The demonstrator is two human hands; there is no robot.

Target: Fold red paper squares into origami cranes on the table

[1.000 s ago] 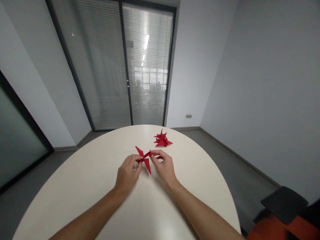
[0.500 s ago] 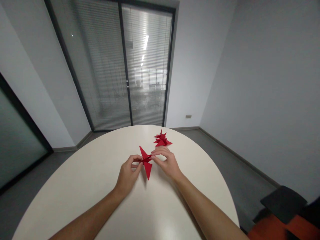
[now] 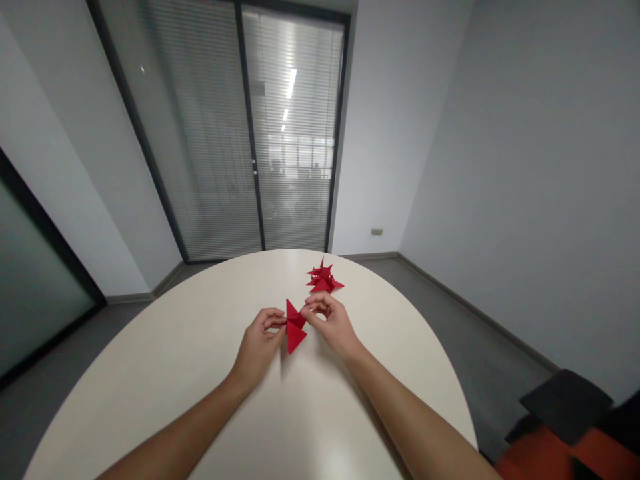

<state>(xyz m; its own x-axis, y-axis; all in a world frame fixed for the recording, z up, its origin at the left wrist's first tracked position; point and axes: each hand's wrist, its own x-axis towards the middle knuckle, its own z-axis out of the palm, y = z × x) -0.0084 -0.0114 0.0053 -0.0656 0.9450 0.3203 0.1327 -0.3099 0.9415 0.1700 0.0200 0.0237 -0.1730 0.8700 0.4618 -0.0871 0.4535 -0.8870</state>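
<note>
Between my two hands is a red origami crane point(image 3: 296, 336), held just over the white table. My left hand point(image 3: 262, 337) pinches its left end between thumb and fingers. Closed on the opposite end, my right hand point(image 3: 332, 325) grips with thumb and fingertips. Two pointed wings stick out, one away from me and one toward me. The fingertips hide both pinched ends. Just beyond my right hand, a cluster of red folded paper cranes point(image 3: 324, 279) lies on the table.
The round white table point(image 3: 165, 373) fills the lower middle. Past its far edge stands a glass partition with blinds point(image 3: 300, 200). A black and orange chair point(image 3: 565, 413) is at the lower right, beside a plain wall point(image 3: 525, 200).
The wings have changed angle: the far wing looks shorter and more upright, and the near wing broader and swung left. Both hands keep their grip, nearly in place.
</note>
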